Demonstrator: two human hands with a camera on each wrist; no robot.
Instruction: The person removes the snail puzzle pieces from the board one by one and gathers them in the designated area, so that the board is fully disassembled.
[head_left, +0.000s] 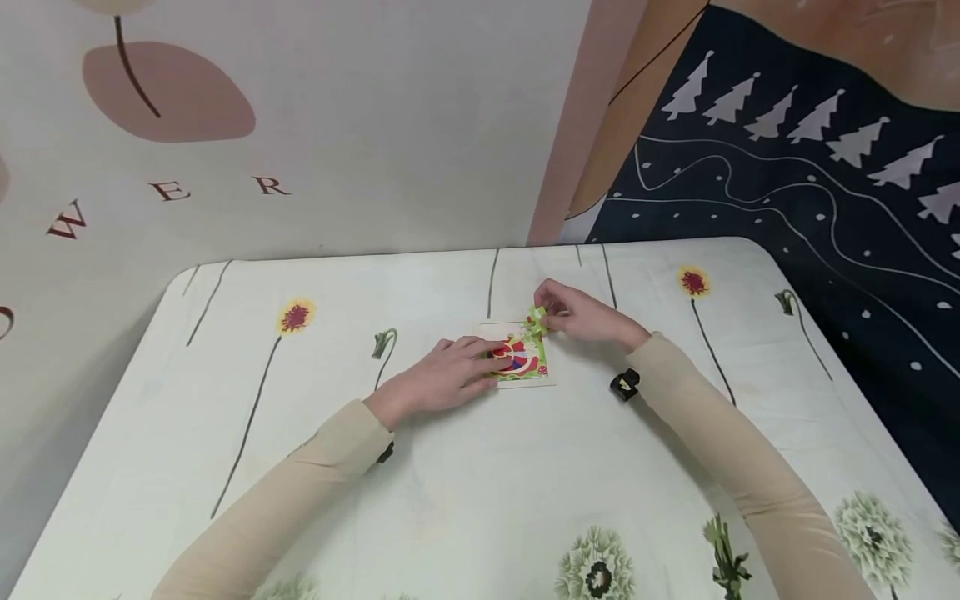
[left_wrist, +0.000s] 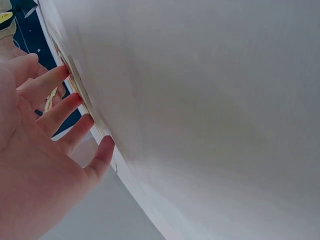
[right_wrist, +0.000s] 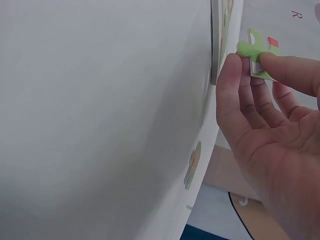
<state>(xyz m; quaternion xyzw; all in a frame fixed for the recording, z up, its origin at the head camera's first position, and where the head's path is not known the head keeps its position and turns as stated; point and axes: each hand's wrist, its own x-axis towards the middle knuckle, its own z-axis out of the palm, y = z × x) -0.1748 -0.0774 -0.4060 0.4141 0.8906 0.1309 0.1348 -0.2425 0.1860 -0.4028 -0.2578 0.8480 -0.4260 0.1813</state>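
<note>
A small square jigsaw puzzle [head_left: 528,367] with red, white and green artwork lies on the table in a pale tray. My left hand [head_left: 452,372] rests on its left side, fingers spread and fairly straight; in the left wrist view that hand's fingertips [left_wrist: 75,100] touch the edge. Over the upper right corner, my right hand [head_left: 573,315] pinches a green puzzle piece [head_left: 537,321] between thumb and fingers. The right wrist view shows this puzzle piece [right_wrist: 257,52] tilted, with a red patch, held apart from the tray [right_wrist: 216,45].
Another loose puzzle piece [right_wrist: 193,165] lies flat on the table in the right wrist view; the head view does not show it clearly. The white tablecloth [head_left: 480,500] has printed flowers. Behind the table hang a pale printed cloth [head_left: 420,125] and a dark one [head_left: 750,183].
</note>
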